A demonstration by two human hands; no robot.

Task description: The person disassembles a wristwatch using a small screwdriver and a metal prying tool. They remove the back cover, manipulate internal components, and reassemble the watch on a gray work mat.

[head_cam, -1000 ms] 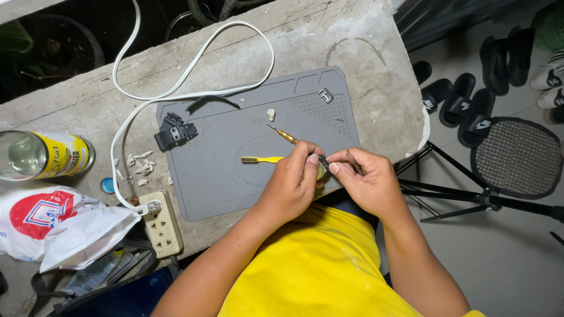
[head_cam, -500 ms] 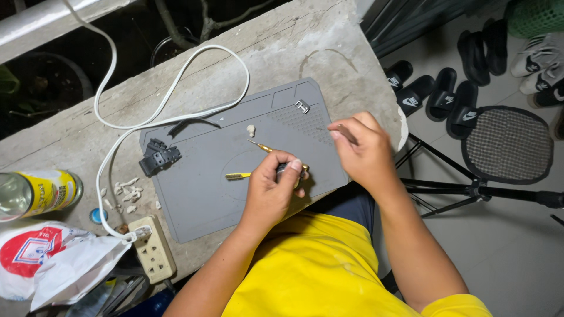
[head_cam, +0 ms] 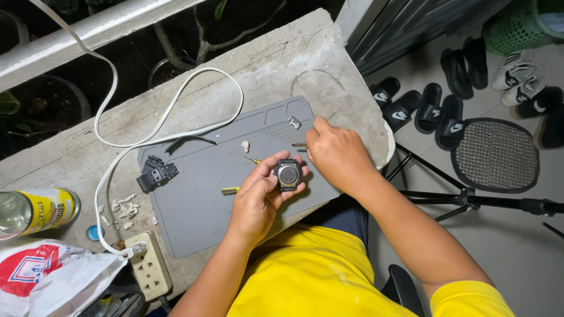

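Note:
My left hand [head_cam: 258, 196] holds a small black watch case [head_cam: 288, 175] with its round back facing up, above a grey work mat [head_cam: 200, 199]. My right hand [head_cam: 336, 154] rests at the mat's far right edge, fingertips pinched on a thin dark pin-like tool [head_cam: 299, 144]. A yellow-handled tool [head_cam: 230, 189] lies on the mat, partly hidden under my left hand. A black watch strap piece [head_cam: 156, 172] sits at the mat's left corner. A small metal clip [head_cam: 294, 122] and a small white bit [head_cam: 245, 145] lie near the mat's far edge.
The mat lies on a concrete ledge [head_cam: 276, 64]. A white cable [head_cam: 170, 117] loops to a power strip [head_cam: 150, 264]. A yellow-labelled bottle [head_cam: 38, 211], a plastic bag [head_cam: 53, 282] and white scraps [head_cam: 120, 210] sit left. Sandals [head_cam: 435, 105], a racket-shaped swatter [head_cam: 496, 155] and tripod legs [head_cam: 470, 199] occupy the floor right.
My right hand moved away from the left to the mat's far right edge. My left hand turned the watch case so its back shows. The view shifted right.

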